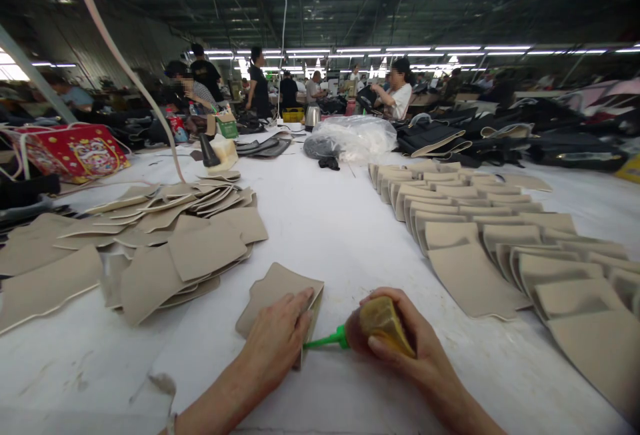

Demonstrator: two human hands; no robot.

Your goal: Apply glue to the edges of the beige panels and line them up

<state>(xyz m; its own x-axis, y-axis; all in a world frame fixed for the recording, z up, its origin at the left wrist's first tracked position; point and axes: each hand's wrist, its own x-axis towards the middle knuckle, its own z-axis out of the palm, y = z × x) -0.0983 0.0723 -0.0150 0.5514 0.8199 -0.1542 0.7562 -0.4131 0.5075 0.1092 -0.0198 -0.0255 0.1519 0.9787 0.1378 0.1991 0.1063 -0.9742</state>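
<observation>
My left hand holds a beige padded panel on the white tabletop, its fingers over the panel's right edge. That edge is raised, showing a narrow strip of its other side. In my right hand is a squeeze bottle, tilted on its side, with yellow-brown contents that look like glue. Its green nozzle points left, and the tip meets the panel's right edge beside my left fingers. What the left fingertips press against underneath is partly hidden.
A loose heap of beige panels lies at left. Overlapping rows of similar panels fill the right side. Farther back are a clear plastic bag, a red bag, dark pieces and a hanging cord. Several people work beyond.
</observation>
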